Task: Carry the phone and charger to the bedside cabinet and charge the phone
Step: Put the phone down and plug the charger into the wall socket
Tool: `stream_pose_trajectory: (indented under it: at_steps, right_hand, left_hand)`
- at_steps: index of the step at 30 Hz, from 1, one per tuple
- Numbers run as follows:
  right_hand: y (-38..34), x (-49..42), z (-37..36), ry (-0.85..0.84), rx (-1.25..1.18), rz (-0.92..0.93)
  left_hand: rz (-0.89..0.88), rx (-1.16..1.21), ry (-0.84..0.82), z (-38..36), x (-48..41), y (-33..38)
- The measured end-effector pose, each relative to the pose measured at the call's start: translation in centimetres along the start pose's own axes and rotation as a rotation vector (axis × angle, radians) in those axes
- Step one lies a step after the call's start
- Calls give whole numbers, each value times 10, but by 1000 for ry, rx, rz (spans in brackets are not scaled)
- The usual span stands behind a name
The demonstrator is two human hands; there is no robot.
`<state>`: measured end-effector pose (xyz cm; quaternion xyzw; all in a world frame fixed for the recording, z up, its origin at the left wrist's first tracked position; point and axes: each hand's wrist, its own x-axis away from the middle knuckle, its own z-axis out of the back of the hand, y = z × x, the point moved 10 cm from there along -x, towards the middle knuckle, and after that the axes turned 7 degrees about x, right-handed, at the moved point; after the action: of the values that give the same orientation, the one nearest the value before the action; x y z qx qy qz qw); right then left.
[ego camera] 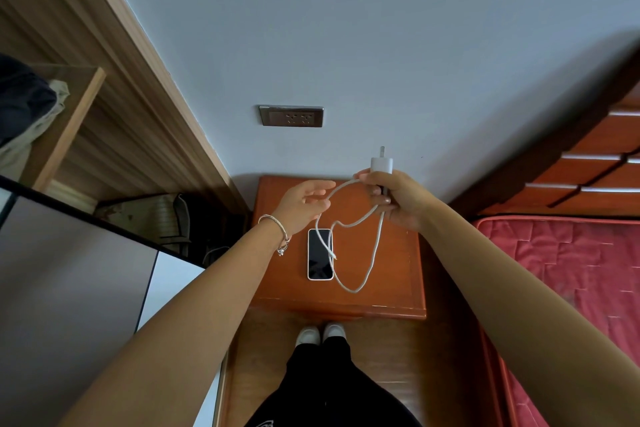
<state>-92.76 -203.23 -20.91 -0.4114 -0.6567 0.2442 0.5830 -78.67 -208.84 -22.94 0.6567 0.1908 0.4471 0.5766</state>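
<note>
A white phone point(320, 254) lies face up, screen dark, on the reddish wooden bedside cabinet point(398, 274). Above the cabinet my right hand point(398, 199) grips the white charger plug point(381, 165), prongs pointing up toward the wall. The white cable point(372, 253) hangs from it in loops, and its free end rests on the phone screen. My left hand point(304, 203), with a bracelet on the wrist, has the cable running between its fingers. A dark wall socket point(291, 116) sits on the grey wall above the cabinet.
A bed with a red mattress point(571, 270) and wooden headboard point(571, 156) stands right of the cabinet. On the left is a wooden wardrobe point(114, 121) with a shelf and a bag point(183, 218) at floor level. My white shoes point(320, 333) stand just before the cabinet.
</note>
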Motion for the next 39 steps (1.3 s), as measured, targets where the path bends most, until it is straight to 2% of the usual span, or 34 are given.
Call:
stream_pose_trajectory:
  at_steps: [3,5,9,12,14,16,19,27,39]
  right_hand:
    - [-1,-1,-2,-26,-6,17]
    - [-3,-3,1,-4,-12,34]
    - [-4,-6,20,124,-29,52]
    - [5,-4,38,270,-196,22]
    - [10,-2,52,383,-330,19]
    - [11,0,62,432,-328,4]
    - [12,-3,66,390,-253,-45]
    - [13,-15,59,235,-288,-117]
    - [4,-62,7,109,-276,-122]
  left_hand:
    - [-41,-104,-35,-8,-2,4]
    - [-50,-89,-33,-9,-2,5]
    - [38,185,-34,0,2,-4]
    - [81,338,35,16,4,-10]
    - [97,386,115,32,6,-16]
    - [119,376,151,44,10,-24]
    - [143,334,175,58,16,-38]
    - [230,378,297,82,27,-64]
    - [280,336,387,119,28,-70]
